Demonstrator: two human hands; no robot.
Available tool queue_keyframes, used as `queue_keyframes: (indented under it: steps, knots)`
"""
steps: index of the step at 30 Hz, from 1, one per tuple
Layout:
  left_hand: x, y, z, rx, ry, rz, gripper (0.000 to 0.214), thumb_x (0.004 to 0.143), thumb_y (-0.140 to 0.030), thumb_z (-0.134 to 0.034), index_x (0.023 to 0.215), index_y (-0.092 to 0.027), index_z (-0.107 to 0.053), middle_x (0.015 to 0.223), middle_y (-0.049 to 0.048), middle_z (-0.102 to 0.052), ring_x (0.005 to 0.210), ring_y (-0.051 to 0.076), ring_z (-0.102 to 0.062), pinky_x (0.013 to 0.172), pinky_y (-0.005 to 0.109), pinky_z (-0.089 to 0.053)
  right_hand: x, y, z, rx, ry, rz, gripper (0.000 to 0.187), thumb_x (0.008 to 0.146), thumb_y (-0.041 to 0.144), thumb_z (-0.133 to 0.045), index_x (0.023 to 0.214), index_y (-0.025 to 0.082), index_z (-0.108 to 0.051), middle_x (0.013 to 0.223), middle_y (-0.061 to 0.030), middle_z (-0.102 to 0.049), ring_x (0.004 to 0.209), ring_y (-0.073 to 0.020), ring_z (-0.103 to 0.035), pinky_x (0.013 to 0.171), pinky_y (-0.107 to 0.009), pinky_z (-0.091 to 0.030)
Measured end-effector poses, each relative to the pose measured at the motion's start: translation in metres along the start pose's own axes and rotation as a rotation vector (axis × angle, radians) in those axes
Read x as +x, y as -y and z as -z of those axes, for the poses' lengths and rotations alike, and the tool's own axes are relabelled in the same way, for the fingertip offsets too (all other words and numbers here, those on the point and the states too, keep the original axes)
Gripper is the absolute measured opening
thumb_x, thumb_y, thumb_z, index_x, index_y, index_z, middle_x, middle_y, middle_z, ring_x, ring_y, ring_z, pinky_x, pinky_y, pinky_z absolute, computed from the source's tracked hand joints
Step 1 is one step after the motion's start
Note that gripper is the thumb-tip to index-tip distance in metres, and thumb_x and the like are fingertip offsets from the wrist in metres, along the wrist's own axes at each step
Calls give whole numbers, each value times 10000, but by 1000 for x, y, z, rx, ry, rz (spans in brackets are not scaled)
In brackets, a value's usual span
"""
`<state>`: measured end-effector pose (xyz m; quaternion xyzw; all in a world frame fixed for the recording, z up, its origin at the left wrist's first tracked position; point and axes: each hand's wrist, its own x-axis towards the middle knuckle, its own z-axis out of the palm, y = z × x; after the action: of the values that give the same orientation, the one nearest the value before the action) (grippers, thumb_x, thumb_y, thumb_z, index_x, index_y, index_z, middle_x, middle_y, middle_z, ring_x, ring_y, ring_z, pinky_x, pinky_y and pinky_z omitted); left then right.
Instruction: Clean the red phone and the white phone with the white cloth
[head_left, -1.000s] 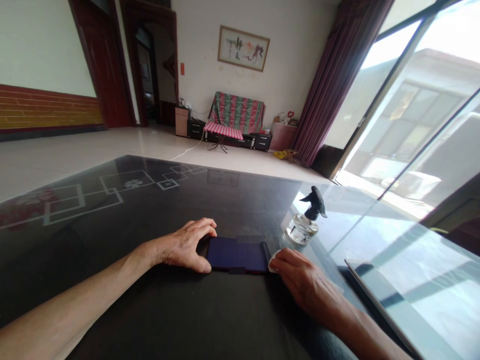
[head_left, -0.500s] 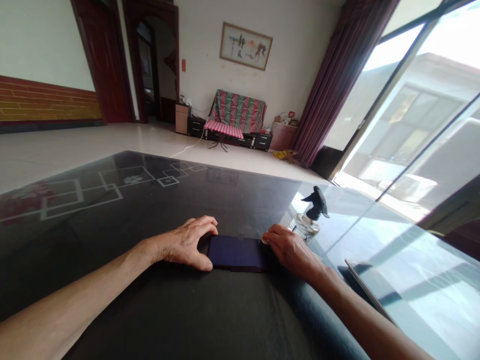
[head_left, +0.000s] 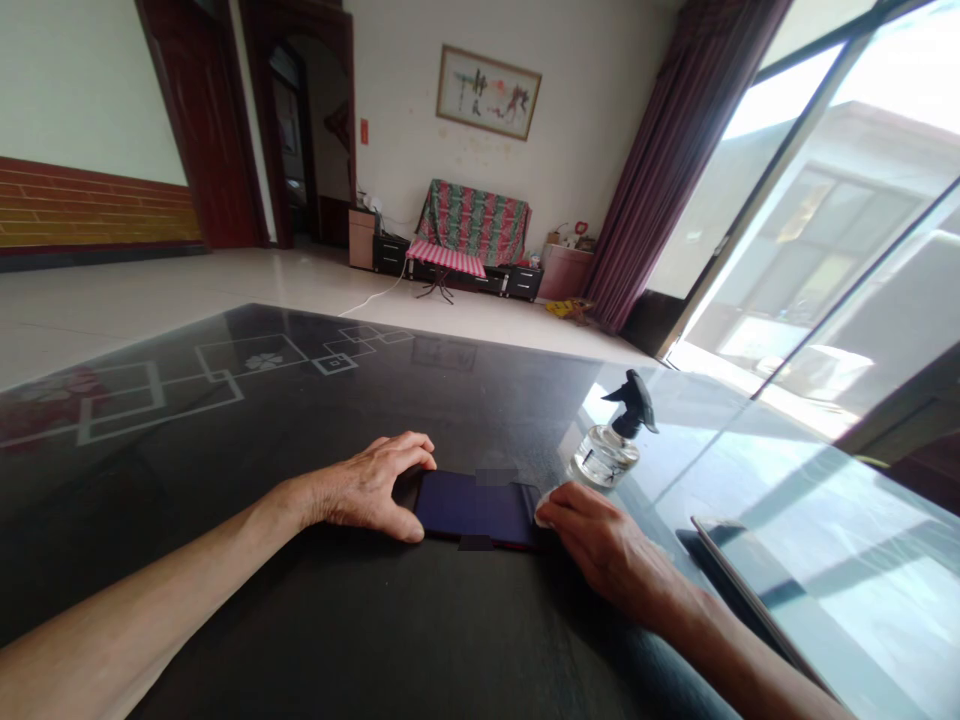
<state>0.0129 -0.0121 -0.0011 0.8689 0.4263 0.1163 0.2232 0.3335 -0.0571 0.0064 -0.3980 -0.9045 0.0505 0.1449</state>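
Note:
A dark blue-purple phone (head_left: 476,508) lies flat on the black table (head_left: 360,620), its long side running left to right. My left hand (head_left: 375,487) grips its left end, thumb at the near edge and fingers at the far edge. At the phone's right end, my right hand (head_left: 600,540) is closed in a pinch. A small bit of white tissue (head_left: 543,514) shows at its fingertips; most of it is hidden by the fingers. Just beyond my right hand stands an upright clear spray bottle (head_left: 606,455) with a black trigger head.
A thin flat slab with a pale edge (head_left: 750,600) lies on the table to the right of my right forearm. Strong window light glares off the table's right side. Farther off are a pink-striped small table (head_left: 448,258) and a purple curtain (head_left: 660,180).
My right hand has moved a little toward me and right along the phone's right end, uncovering more of the spray bottle. My left hand keeps its grip.

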Motion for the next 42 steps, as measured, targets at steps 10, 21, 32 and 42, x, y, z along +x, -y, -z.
queue_keyframes:
  steps: [10, 21, 32, 42]
  knots:
    - [-1, -1, 0, 3, -10, 0, 593, 586, -433, -734, 1119, -276, -526, 1372, 30, -360, 1247, 312, -373, 1016, 391, -351, -10, 10, 5, 23, -1, -4, 267, 936, 172, -355, 985, 215, -613, 947, -65, -567, 840, -156, -566, 781, -276, -481]
    - [0, -1, 0, -16, -5, 2, 594, 596, -488, -720, 1112, -265, -526, 1369, 42, -358, 1238, 334, -368, 994, 418, -366, 36, -23, -4, -52, -56, 48, 261, 929, 145, -376, 960, 169, -634, 903, -65, -561, 801, -143, -559, 750, -279, -462]
    - [0, 2, 0, -47, -9, -4, 617, 589, -515, -719, 1126, -281, -527, 1377, 40, -350, 1241, 340, -362, 993, 423, -361, 7, 10, 6, -99, 33, 67, 284, 933, 117, -331, 946, 199, -602, 893, -64, -545, 785, -155, -532, 721, -285, -457]
    - [0, 1, 1, -21, 1, -6, 601, 597, -483, -720, 1123, -285, -506, 1377, 33, -350, 1241, 330, -364, 990, 409, -364, 22, 12, 5, -90, 45, 86, 281, 928, 112, -345, 944, 186, -615, 889, -68, -549, 793, -155, -534, 732, -284, -453]
